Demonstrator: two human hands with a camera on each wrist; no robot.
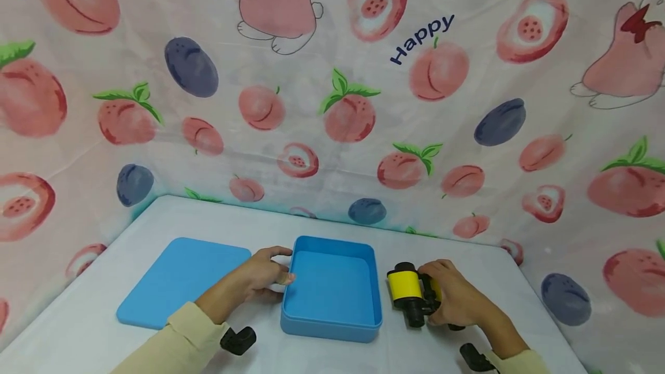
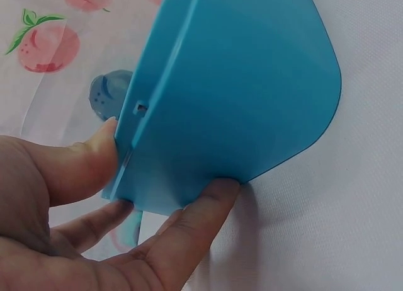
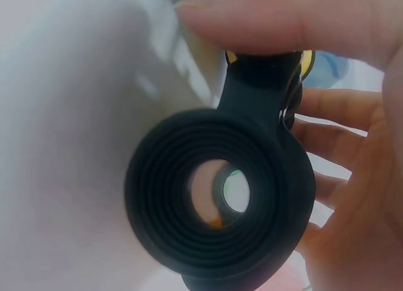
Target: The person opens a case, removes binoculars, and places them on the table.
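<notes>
A shallow blue open box (image 1: 332, 331) stands on the white table, its inside bare. At its left wall is my left hand (image 1: 265, 276), gripping that side with the thumb at the rim and the fingers against the outer face. The left wrist view shows this wall of the box (image 2: 239, 83) close up, beside the left hand (image 2: 94, 240). To the right of the box, yellow-and-black binoculars (image 1: 405, 286) are held by my right hand (image 1: 457, 296) around their right barrel. In the right wrist view a black eyepiece (image 3: 151, 196) faces the camera.
A flat blue lid (image 1: 176, 281) lies on the table left of the box, partly behind my left forearm. Behind the white table (image 1: 415, 356) hangs a cloth (image 1: 301, 85) printed with fruit and rabbits. Black wrist mounts (image 1: 239, 340) show near both sleeves.
</notes>
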